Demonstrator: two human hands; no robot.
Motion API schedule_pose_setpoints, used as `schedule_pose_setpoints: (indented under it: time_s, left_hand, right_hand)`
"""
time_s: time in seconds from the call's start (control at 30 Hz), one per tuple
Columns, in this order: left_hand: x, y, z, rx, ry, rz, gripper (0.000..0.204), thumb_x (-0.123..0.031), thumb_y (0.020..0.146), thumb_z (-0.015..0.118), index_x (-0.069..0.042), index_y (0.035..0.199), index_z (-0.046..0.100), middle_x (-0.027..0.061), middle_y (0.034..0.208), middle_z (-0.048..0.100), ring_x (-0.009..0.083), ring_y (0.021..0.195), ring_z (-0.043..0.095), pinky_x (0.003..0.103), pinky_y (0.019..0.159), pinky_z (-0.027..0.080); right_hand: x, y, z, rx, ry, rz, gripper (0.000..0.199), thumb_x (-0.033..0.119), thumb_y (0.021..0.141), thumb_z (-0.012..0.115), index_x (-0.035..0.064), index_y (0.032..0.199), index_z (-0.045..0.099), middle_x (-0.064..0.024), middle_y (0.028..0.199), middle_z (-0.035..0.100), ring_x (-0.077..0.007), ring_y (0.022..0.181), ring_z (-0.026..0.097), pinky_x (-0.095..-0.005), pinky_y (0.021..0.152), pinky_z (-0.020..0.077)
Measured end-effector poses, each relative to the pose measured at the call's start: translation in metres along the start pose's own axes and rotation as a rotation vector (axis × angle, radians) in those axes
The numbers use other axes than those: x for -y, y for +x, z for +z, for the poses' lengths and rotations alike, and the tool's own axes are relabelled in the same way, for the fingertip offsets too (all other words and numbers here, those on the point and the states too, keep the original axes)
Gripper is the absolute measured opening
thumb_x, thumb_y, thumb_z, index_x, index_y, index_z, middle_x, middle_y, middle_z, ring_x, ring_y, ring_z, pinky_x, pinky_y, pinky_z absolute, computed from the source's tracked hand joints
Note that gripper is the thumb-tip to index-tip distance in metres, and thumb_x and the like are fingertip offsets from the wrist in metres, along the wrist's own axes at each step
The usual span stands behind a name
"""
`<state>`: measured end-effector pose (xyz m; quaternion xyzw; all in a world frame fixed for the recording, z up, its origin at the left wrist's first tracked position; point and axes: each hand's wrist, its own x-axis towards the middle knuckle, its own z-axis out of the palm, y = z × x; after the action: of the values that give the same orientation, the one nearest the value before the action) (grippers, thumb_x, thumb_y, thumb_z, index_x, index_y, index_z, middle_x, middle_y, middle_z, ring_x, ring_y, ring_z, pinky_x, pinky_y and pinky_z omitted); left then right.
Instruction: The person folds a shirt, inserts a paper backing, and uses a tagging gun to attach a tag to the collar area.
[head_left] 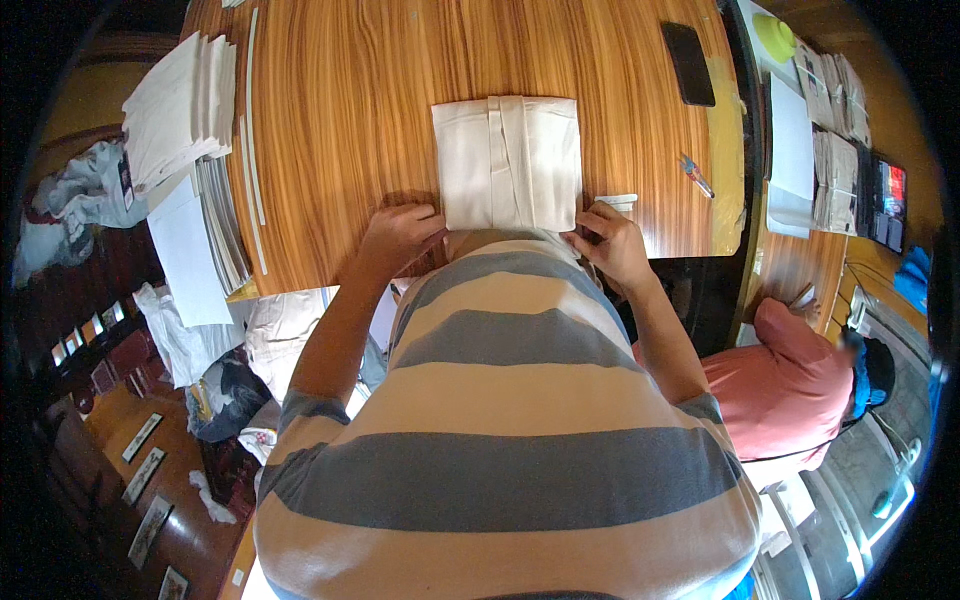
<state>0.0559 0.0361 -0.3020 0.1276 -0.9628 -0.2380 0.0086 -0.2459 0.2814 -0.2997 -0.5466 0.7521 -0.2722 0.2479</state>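
Observation:
A folded cream cloth (465, 165) lies flat on the wood-grain table in front of me. It is nearly square, with a pleat or overlapping fold running down its middle. My left hand (403, 238) is at its near left corner, the fingers curled together and pinching the edge. At the near right corner, my right hand (612, 245) has thumb and fingertips closed on the cloth. The cloth's near edge meets my striped shirt, and the fingertips are partly hidden there. Just beyond my right hand lie small white strips (618, 202).
A phone (688, 64) and a pen (697, 176) lie on the table's right side. Stacked cream cloths (180, 110) and papers (190, 250) line the left edge, beside long white strips (250, 150). A person in a pink top (780, 385) works at the right.

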Motion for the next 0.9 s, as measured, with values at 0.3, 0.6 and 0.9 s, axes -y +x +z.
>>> schedule_pose_setpoints:
  time_s: [0.3,0.6,0.9]
  left_hand:
    - [-0.014,-0.027,0.031,0.168,-0.7,-0.523,0.018,-0.027,0.101,0.073,-0.01,0.105,0.078,0.0114,0.091,0.076,0.0326,0.076,0.072,0.047,0.065,0.057]
    - [-0.01,-0.028,0.032,0.053,-0.263,-0.175,0.016,-0.022,0.096,0.075,-0.01,0.106,0.077,0.0122,0.085,0.076,0.0295,0.077,0.075,0.043,0.069,0.06]
    - [-0.03,-0.026,0.013,0.227,-0.676,-0.479,0.023,-0.025,0.098,0.076,-0.005,0.11,0.08,0.018,0.092,0.078,0.0278,0.078,0.075,0.039,0.077,0.059]
  right_hand:
    - [0.004,-0.017,-0.004,0.144,0.173,0.274,0.016,0.018,0.088,0.082,0.0049,0.097,0.078,-0.0112,0.093,0.07,-0.0321,0.083,0.072,-0.0439,0.073,0.0589]
    - [-0.019,-0.017,0.001,0.007,0.012,-0.211,0.012,0.006,0.084,0.082,0.0029,0.094,0.076,-0.0115,0.093,0.067,-0.0324,0.085,0.068,-0.0419,0.074,0.0575]
    - [-0.002,-0.038,0.008,-0.048,0.038,-0.149,0.013,0.007,0.085,0.081,0.0005,0.089,0.071,-0.013,0.09,0.068,-0.0344,0.086,0.066,-0.0456,0.079,0.054]
